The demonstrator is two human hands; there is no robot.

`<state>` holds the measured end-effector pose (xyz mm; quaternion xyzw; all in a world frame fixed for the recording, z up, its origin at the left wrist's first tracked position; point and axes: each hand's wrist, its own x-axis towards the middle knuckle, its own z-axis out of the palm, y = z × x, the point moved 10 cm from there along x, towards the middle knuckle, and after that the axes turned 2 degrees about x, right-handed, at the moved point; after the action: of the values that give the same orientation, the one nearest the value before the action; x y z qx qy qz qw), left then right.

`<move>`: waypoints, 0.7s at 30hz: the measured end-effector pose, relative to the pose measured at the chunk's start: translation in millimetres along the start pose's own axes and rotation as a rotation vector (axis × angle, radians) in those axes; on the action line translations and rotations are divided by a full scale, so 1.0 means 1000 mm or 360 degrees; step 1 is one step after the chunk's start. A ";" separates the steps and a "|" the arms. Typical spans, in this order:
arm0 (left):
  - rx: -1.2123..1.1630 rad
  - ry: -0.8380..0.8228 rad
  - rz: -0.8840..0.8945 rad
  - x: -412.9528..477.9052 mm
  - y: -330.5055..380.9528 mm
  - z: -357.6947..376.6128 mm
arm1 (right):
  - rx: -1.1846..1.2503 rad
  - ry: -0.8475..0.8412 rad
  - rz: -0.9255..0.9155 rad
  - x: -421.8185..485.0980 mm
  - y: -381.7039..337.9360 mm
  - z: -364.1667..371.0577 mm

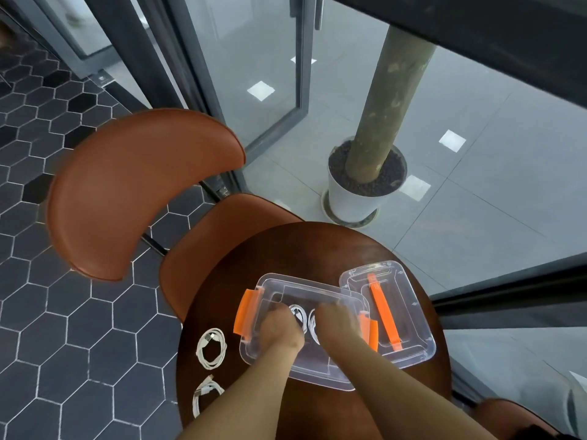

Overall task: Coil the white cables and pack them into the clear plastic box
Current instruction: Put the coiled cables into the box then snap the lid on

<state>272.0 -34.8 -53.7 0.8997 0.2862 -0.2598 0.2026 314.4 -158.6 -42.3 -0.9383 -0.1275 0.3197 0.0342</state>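
A clear plastic box point(317, 287) with orange side latches stands on a round dark wooden table point(317, 242). Both hands reach down into it. My left hand point(281, 328) rests on a coiled white cable point(298, 313) on the box floor. My right hand point(338, 320) covers part of a second coiled white cable point(314, 325) beside the first. Whether the fingers grip the cables is hidden. Two more coiled white cables lie on the table left of the box: a round coil point(212, 347) and another coil point(205, 395) nearer me.
The clear lid point(409, 312) with an orange handle lies right of the box, partly under its edge. A brown leather chair point(136, 192) stands beyond the table. A white plant pot point(359, 195) with a trunk sits on the grey floor behind. Glass panels stand at the back.
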 end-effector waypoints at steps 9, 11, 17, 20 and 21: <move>0.0119 0.0176 0.0302 -0.023 0.029 -0.024 | 0.0160 0.0136 -0.0075 -0.022 -0.004 -0.030; 0.0138 0.0188 0.0372 -0.031 0.032 -0.029 | 0.0265 0.0163 -0.0074 -0.031 -0.002 -0.038; 0.0275 0.0276 0.0606 -0.069 0.044 -0.052 | 0.0411 0.0269 -0.0064 -0.068 0.007 -0.063; 0.0291 0.0329 0.0639 -0.092 0.042 -0.068 | 0.0392 0.0328 -0.0101 -0.088 0.005 -0.081; 0.0285 0.0360 0.0653 -0.099 0.040 -0.075 | 0.0382 0.0359 -0.0121 -0.095 0.003 -0.086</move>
<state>253.3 -67.4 71.2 0.9767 0.0942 -0.1350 0.1373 295.3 -185.1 81.6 -0.9519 -0.1192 0.2239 0.1721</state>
